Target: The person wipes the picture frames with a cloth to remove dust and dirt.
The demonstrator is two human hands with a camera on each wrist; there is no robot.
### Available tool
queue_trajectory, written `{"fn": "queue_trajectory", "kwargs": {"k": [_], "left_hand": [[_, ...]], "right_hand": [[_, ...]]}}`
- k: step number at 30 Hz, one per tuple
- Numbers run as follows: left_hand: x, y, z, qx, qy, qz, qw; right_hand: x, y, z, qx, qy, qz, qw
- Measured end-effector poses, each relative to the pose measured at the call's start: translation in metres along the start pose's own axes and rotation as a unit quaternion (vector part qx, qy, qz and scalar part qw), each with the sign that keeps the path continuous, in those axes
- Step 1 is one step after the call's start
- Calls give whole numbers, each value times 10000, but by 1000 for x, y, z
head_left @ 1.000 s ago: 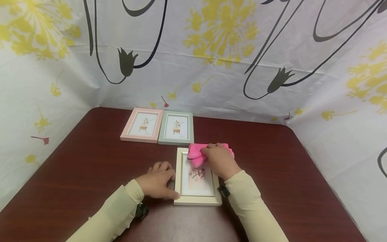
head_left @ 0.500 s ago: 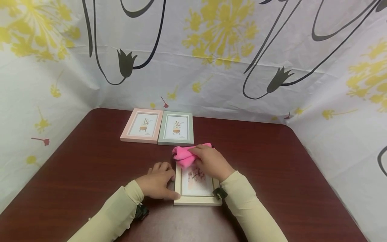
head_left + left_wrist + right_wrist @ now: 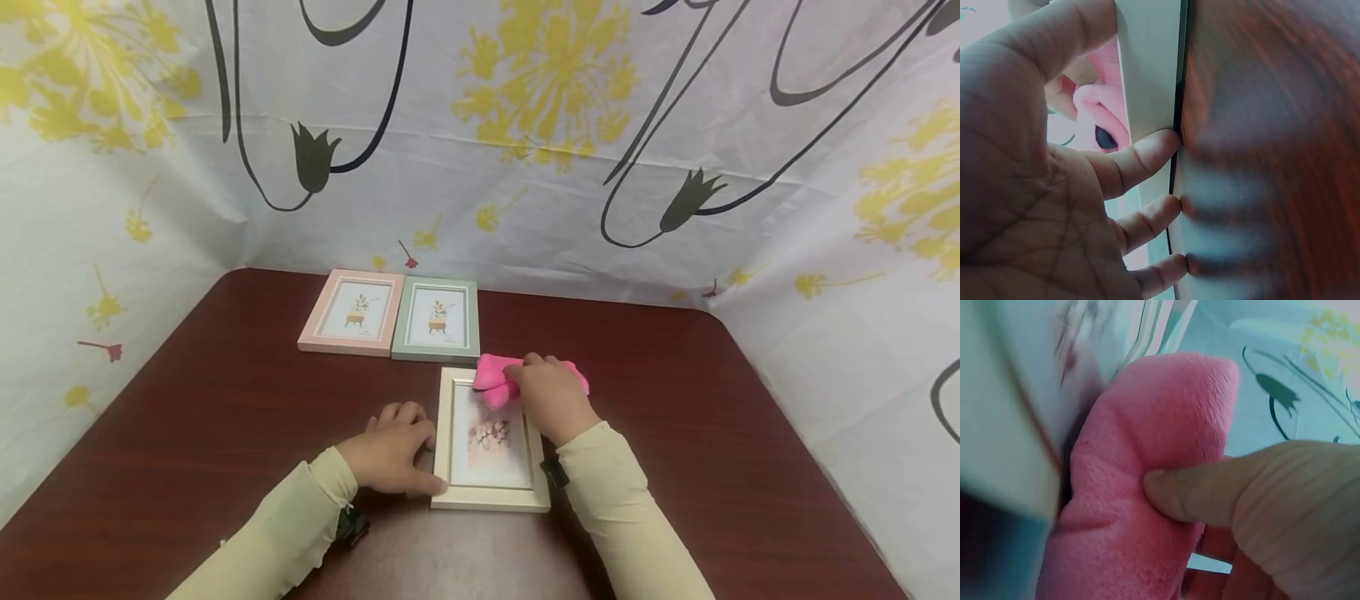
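In the head view a cream picture frame with a pink flower print lies flat on the table. My right hand grips a folded pink cloth over the top right part of this frame. The right wrist view shows the thumb pressing into the cloth, which lies against the picture's face. At the frame's left side rests my left hand, thumb on the lower left corner. Its fingertips touch the frame's outer edge in the left wrist view, fairly straight and spread.
Behind, to the left, a pink picture frame and a green picture frame lie side by side, both with plant prints. The dark red-brown table ends at a white curtain with yellow and grey flowers.
My right hand slid the pink cloth left to the frame's top left corner, then back right to the top right. The left hand and all three frames have stayed put.
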State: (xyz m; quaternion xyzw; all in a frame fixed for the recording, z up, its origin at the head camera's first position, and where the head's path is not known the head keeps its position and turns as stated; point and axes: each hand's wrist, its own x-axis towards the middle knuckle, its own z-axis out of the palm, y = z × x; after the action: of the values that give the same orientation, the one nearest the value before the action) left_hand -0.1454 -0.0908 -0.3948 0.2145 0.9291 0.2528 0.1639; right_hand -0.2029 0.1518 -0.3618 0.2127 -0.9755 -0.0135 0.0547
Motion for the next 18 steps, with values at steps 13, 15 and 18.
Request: {"fn": "queue_trajectory", "kwargs": {"k": [13, 15, 18], "left_hand": [[2, -4, 4, 100, 58, 68, 9999], [1, -3, 3, 89, 69, 49, 9999], [1, -2, 2, 88, 96, 21, 9999]], "right_hand": [[20, -44, -1, 1332, 177, -265, 9906], [20, -43, -1, 1123, 111, -129, 9935], [18, -37, -3, 888, 15, 75, 9960]]}}
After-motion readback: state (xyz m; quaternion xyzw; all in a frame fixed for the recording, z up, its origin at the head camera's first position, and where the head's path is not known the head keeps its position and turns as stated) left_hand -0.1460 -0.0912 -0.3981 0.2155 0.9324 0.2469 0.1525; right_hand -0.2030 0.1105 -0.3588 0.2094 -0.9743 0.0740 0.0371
